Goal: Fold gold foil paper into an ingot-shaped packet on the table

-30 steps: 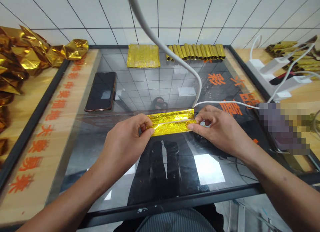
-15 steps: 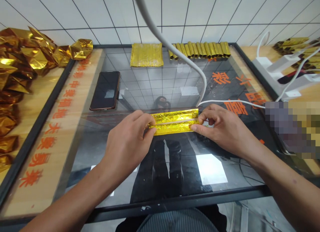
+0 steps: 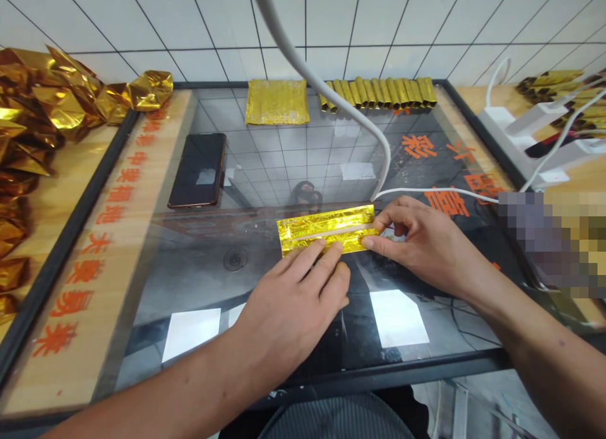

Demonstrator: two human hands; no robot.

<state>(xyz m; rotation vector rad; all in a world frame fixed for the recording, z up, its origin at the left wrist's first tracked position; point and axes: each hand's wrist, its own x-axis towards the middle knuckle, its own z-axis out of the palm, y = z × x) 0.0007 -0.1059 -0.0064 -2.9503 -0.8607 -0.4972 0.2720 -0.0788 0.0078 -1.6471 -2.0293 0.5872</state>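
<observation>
A strip of gold foil paper [image 3: 326,219] lies on the glass tabletop [image 3: 265,174], its two long edges folded in so that a thin pale gap runs between them. My right hand [image 3: 416,246] pinches the strip's right end between thumb and fingers. My left hand [image 3: 303,300] lies over the near fold, with its fingers stretched out and the fingertips touching the foil. The left thumb is hidden beneath the hand.
A phone [image 3: 197,169] lies at the left. Along the back are a flat stack of gold foil sheets [image 3: 277,103] and a row of rolled gold tubes [image 3: 379,94]. Crumpled-looking gold foil pieces [image 3: 61,105] fill the far left. A white cable [image 3: 331,95] hangs across; a power strip [image 3: 506,139] stands right.
My left hand has let go of the strip's left end and moved right and nearer, its fingers now flat on the near fold. My right hand keeps its pinch.
</observation>
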